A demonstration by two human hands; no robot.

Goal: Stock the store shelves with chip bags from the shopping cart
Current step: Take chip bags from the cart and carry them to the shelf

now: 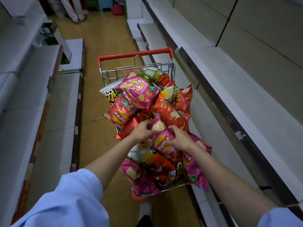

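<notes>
A wire shopping cart (136, 56) with a red handle stands in the aisle, heaped with several pink, red and orange chip bags. Both my hands reach into the pile near the cart's middle. A pink chip bag (161, 136) lies between them. My left hand (144, 131) grips its left edge with curled fingers. My right hand (177, 138) curls over its right side and front. Another pink bag (139, 90) lies on top of the heap farther away. Empty white shelves (229, 76) run along the right side.
More white shelving (32, 99) lines the left side, with a green item (49, 38) farther back. Tan floor (98, 38) runs down the aisle beyond the cart. My white shoe (146, 208) shows below the cart's near end.
</notes>
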